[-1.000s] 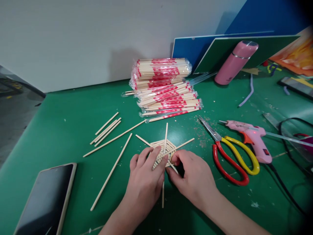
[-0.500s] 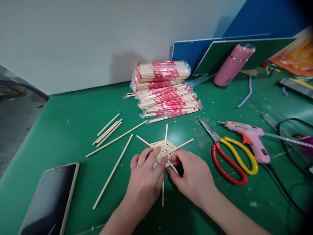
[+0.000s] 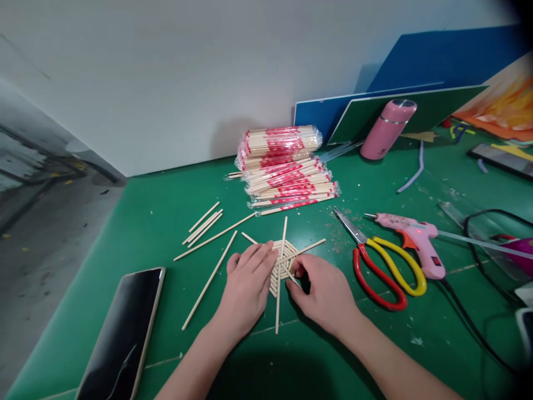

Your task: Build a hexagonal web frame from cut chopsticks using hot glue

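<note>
A spider-web shape built from chopsticks lies on the green table, with long sticks crossing at its middle and rings of short pieces between them. My left hand rests over its left side, fingers stretched out and lying flat on the sticks. At the lower right of the web, my right hand is closed, thumb and fingers pinching a spoke at its edge. Exactly what sits between those fingertips is partly hidden. Left of the web lie a loose chopstick and several short cut pieces.
Behind the web are wrapped chopstick packs. To the right lie scissors and a pink glue gun with its cord. A phone is at the left; a pink flask stands before leaning boards.
The camera view has shifted, showing more floor on the left. My left hand has slid a little leftward off the web's centre, uncovering more of the rings. My right hand keeps its pinch.
</note>
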`<state>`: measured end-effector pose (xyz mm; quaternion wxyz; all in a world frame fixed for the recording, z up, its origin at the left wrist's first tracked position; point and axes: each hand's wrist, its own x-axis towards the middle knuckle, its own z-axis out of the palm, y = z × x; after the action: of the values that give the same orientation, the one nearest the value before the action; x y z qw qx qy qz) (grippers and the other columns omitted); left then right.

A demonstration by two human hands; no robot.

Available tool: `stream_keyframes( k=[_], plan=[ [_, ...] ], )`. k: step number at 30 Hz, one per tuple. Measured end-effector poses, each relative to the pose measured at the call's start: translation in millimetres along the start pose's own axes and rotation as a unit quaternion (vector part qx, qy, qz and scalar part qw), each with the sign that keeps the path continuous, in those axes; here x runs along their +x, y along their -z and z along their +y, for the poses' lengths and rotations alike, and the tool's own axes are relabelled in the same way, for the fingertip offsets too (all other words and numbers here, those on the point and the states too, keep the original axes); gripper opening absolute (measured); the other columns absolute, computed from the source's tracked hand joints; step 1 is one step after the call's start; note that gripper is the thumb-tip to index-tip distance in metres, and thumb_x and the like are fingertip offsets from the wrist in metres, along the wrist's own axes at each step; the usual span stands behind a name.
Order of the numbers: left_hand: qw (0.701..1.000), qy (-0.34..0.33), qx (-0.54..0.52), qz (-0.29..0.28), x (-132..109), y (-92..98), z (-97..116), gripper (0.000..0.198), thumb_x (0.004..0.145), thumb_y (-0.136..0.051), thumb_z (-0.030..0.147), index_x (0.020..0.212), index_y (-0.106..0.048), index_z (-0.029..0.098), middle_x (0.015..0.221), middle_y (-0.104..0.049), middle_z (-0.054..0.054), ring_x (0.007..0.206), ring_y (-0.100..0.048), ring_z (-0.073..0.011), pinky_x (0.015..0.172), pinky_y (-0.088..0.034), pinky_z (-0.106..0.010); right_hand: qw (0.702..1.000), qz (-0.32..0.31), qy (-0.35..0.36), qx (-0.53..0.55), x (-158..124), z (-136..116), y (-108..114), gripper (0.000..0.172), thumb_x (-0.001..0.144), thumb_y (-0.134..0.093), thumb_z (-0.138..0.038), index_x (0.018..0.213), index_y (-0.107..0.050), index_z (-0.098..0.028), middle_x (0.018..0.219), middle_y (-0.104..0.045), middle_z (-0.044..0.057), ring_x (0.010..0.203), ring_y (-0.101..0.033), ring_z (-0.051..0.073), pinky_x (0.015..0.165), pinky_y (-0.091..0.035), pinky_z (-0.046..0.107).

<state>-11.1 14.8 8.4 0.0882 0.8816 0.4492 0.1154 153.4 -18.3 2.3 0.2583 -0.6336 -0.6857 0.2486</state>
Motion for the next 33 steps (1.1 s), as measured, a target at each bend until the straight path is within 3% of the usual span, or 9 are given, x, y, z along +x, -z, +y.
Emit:
stream_keyframes(
  k=[7, 33],
  plan=[
    [0.998, -0.053, -0.003, -0.031, 1, -9.3, 4, 0.035, 0.086, -0.033, 0.016, 0.118, -0.045, 0.022, 0.128, -0.045, -0.004, 0.122, -0.033, -0.0214, 0.093, -0.023, -0.046, 1.0, 0.014, 0.0, -0.009, -2, 0, -2, 0.006, 0.072, -0.053, -0.023, 0.076, -0.05, -0.02, 0.072, -0.057, -0.001, 0.069, -0.051, 0.015, 0.06, -0.033, 0.025],
    [0.997, -0.063, -0.014, -0.032, -4, -10.6, 5, 0.033, 0.086, -0.034, 0.019, 0.117, -0.046, 0.019, 0.13, -0.042, -0.005, 0.123, -0.031, -0.0239, 0.096, -0.028, -0.048, 0.999, 0.004, 0.01, -0.043, -1, -1, -5, 0.004, 0.074, -0.049, -0.023, 0.077, -0.05, -0.02, 0.069, -0.056, -0.001, 0.063, -0.051, 0.014, 0.056, -0.033, 0.023]
  ],
)
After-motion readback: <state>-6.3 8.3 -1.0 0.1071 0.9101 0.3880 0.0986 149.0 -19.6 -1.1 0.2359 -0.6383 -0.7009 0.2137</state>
